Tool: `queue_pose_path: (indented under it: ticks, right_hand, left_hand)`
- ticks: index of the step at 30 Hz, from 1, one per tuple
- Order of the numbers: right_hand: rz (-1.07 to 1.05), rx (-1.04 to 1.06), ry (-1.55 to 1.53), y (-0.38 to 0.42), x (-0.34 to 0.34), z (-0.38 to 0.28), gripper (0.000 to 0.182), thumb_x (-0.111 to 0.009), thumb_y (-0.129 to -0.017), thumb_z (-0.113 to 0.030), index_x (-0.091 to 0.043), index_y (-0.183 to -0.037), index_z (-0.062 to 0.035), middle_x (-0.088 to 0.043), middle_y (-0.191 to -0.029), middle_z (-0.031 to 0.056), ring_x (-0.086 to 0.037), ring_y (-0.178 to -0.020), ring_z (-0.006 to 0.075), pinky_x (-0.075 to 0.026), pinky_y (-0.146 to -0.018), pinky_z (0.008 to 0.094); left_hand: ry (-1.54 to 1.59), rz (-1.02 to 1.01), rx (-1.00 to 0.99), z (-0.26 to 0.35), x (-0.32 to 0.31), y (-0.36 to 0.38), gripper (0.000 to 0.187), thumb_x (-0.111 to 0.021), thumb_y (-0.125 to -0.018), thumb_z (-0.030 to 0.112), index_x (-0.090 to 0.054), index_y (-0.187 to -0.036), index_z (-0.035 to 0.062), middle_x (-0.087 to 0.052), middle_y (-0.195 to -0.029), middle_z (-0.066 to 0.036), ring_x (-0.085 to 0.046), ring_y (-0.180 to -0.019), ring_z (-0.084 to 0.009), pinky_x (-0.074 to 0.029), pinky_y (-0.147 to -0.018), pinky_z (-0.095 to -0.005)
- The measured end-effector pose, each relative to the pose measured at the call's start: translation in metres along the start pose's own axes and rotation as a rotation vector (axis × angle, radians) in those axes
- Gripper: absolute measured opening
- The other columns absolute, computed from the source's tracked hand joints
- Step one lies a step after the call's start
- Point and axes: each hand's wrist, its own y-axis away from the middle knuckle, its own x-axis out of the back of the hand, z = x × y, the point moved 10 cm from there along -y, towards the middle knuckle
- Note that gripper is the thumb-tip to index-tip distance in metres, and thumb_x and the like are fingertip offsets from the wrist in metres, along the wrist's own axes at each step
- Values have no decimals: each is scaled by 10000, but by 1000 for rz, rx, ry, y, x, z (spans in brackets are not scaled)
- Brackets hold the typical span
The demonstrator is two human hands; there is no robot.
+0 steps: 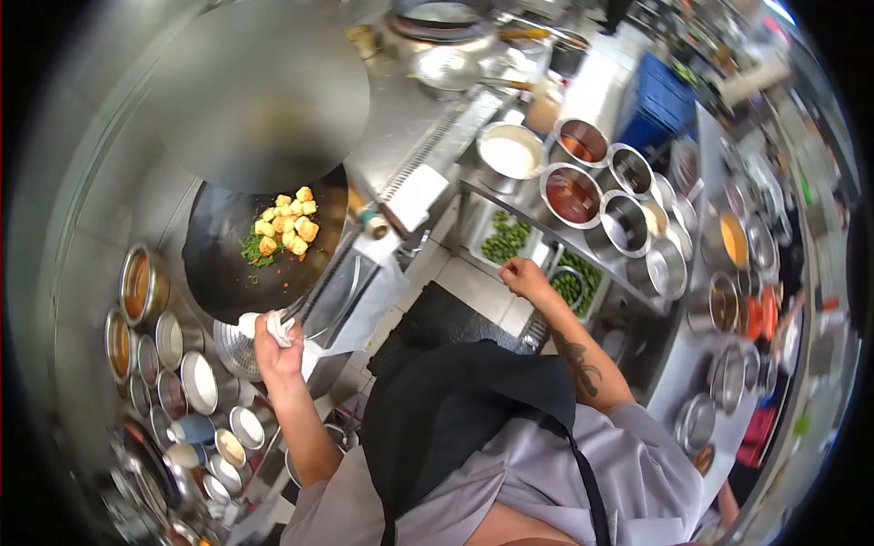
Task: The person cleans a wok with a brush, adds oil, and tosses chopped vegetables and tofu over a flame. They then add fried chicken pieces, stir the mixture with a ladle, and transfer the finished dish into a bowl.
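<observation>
A dark wok [214,241] sits at the left, partly hidden at its top by a blurred round grey shape. Golden fried cubes [289,221] lie in it, next to chopped green leaves [259,252]. My left hand [278,341] is closed around a white cloth [277,328] at the wok's near edge; whether a handle lies under the cloth is hidden. Over the floor by the counter, my right hand [522,276] is closed, near trays of green vegetables [506,238]. What it holds, if anything, is too small to tell.
Steel pots of sauce [572,195] stand on the right counter. Several containers [198,382] crowd the lower left. A blue crate [657,102] is at the upper right. A strainer [446,68] rests at the top, and a black mat [442,318] covers part of the floor.
</observation>
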Motion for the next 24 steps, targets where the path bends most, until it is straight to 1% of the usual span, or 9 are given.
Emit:
queue_pose_path:
  ticks: [3, 7, 10, 13, 16, 20, 22, 23, 24]
  right_hand:
    - [-41, 274, 95, -67, -51, -73, 194, -598, -758, -137, -624, -897, -4, -639, -754, 174, -637, -716, 307, -496, -657, 381]
    - [-41, 405, 204, -138, -115, -148, 245, -593, -752, -110, -616, -969, 3, -641, -841, 210, -626, -802, 362, -495, -720, 426]
    - [-131, 315, 299, -194, -156, -161, 302, -608, -741, -119, -616, -1018, 0, -641, -902, 232, -628, -865, 369, -502, -786, 416]
    - [-195, 339, 428, -238, -193, -164, 357, -622, -737, -138, -588, -1048, 36, -623, -952, 268, -615, -902, 389, -494, -806, 436]
    - [-244, 351, 557, -249, -221, -175, 395, -639, -767, -198, -535, -1061, 45, -620, -922, 284, -612, -886, 414, -499, -787, 453]
    - [-252, 446, 538, -261, -240, -195, 455, -649, -750, -191, -518, -1107, 58, -621, -912, 291, -618, -861, 408, -501, -773, 445]
    - [-205, 147, 47, -281, -232, -174, 397, -587, -737, -115, -526, -1079, 76, -619, -748, 206, -599, -539, 289, -474, -496, 392]
    - [-52, 484, 171, -315, -233, -165, 291, -546, -742, -88, -557, -981, 77, -581, -646, 159, -542, -467, 211, -425, -422, 347]
    - [-138, 404, 141, -320, -226, -174, 197, -571, -762, -101, -563, -875, 60, -553, -571, 126, -525, -431, 204, -410, -403, 339]
  left_hand:
    - [69, -10, -28, 13, 16, -33, 102, -554, -814, 141, -567, -752, 60, -599, -667, -83, -540, -561, -201, -392, -430, -280]
    - [144, 56, -127, 38, 44, -62, 98, -534, -820, 134, -549, -741, 77, -563, -643, -57, -510, -527, -196, -385, -413, -294]
    - [175, 46, -137, 32, 58, -106, 62, -553, -823, 140, -533, -773, 111, -546, -647, -29, -509, -551, -172, -377, -426, -286]
    - [151, 194, -190, 22, 60, -134, 74, -586, -804, 126, -514, -810, 146, -514, -656, -3, -500, -563, -150, -364, -427, -287]
    - [177, 196, -236, 20, 69, -151, 93, -593, -791, 130, -504, -816, 138, -514, -697, -7, -499, -609, -155, -368, -444, -298]
    - [178, 318, -206, 21, 63, -187, 114, -578, -795, 136, -494, -869, 114, -516, -756, -41, -493, -642, -181, -374, -460, -310]
    - [154, 311, -241, 27, 62, -184, 124, -581, -799, 148, -491, -876, 115, -518, -759, -43, -495, -644, -190, -377, -452, -303]
    - [171, 317, -263, 29, 61, -187, 124, -581, -799, 148, -491, -876, 115, -518, -759, -43, -495, -644, -190, -377, -452, -303]
    - [170, 333, -230, 23, 64, -188, 108, -583, -803, 152, -503, -869, 123, -523, -753, -35, -498, -644, -184, -378, -457, -292]
